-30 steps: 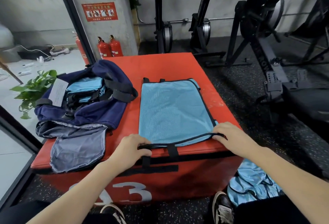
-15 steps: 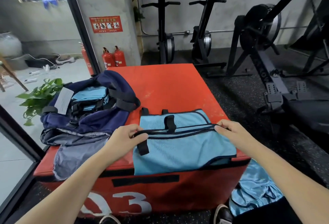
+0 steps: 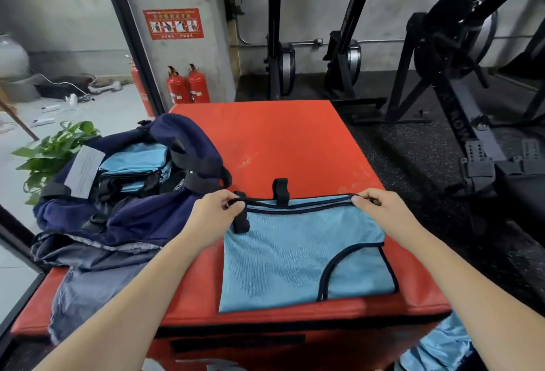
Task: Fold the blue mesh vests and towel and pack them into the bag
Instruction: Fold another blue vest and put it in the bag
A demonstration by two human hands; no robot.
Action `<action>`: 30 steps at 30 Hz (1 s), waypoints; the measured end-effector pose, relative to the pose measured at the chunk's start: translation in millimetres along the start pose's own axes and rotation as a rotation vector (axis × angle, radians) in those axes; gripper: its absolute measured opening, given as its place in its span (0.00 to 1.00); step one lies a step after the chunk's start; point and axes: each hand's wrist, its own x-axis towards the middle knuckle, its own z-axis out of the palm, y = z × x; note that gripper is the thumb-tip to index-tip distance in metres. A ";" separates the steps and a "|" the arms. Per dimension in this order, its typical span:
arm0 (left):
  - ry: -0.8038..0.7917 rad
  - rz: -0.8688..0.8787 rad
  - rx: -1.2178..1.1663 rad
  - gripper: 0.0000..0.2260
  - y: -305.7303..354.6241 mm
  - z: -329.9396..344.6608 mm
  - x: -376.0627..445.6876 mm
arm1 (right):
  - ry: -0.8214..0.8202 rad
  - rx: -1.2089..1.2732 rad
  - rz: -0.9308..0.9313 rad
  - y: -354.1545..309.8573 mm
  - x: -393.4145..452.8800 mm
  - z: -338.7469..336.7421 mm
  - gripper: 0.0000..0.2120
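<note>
In the head view, a light blue mesh vest with dark navy trim [image 3: 303,255] lies folded over on itself on the red padded box top [image 3: 283,140], close to its near edge and toward the near right corner. The left hand [image 3: 213,211] pinches the vest's far left corner, thumb and fingers curled over the navy binding beside a short black strap [image 3: 240,220] that hangs down across the cloth. The right hand [image 3: 376,204] pinches the far right corner of the same folded edge, so the trim runs taut between the two hands. A second black strap [image 3: 280,190] sticks up past the far edge of the vest. On the left side of the box top sits an open navy blue fabric duffel bag [image 3: 124,208], with a stack of folded light blue vests [image 3: 135,167] inside it and its grey lining spilling over the near left corner. More crumpled light blue mesh cloth [image 3: 442,347] lies on the floor below the near right corner.
</note>
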 end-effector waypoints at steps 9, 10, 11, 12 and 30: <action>0.123 -0.051 0.193 0.16 -15.2 25.3 8.7 | 0.109 -0.712 -0.125 2.9 24.9 38.0 0.14; 0.136 -0.039 0.177 0.16 -11.0 24.8 4.7 | 0.120 -0.708 -0.194 -6.5 23.6 43.3 0.13; 0.127 -0.028 0.175 0.17 -7.4 24.8 -0.3 | 0.090 -0.690 -0.245 -13.0 22.6 49.4 0.12; 0.096 -0.018 0.190 0.19 -3.8 25.6 -5.7 | 0.038 -0.668 -0.285 -18.7 20.7 56.4 0.11; 0.148 0.136 -0.087 0.20 2.2 40.5 10.0 | -0.257 -0.595 -0.335 -25.2 3.8 91.0 0.09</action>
